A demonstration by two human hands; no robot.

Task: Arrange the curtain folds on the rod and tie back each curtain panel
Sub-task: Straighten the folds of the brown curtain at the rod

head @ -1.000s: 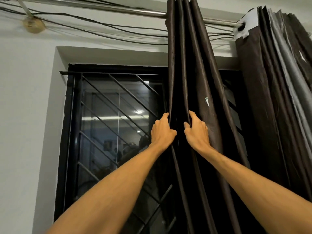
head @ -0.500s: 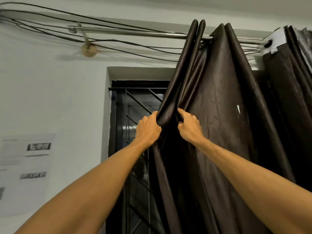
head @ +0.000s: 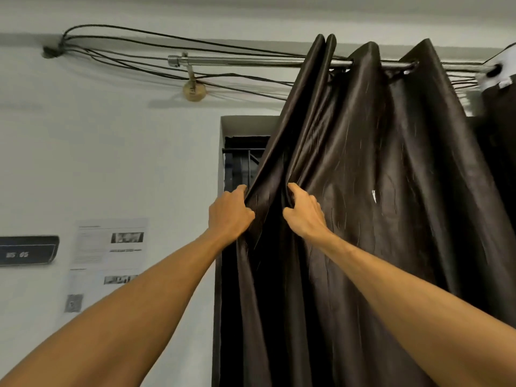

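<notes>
Curtain, dark brown and glossy, hangs from the rod and covers most of the window; only a narrow strip of window shows left of the curtain's leading edge. Along the rod the fabric rises in three peaks, two narrow folds pressed together at the left and two broader ones to their right. Left hand is closed on the curtain's leading edge, fingers curled into the cloth. Right hand, just right of it, pinches the next fold between thumb and curled fingers. Between the two hands lies one fold of fabric. Left of the curtain, cables run along the wall above and below the rod, whose bracket sits under its free end. Lower left of the curtain, papers and a clock are fixed to the wall. A small white mark shows on the curtain right of the right hand.
</notes>
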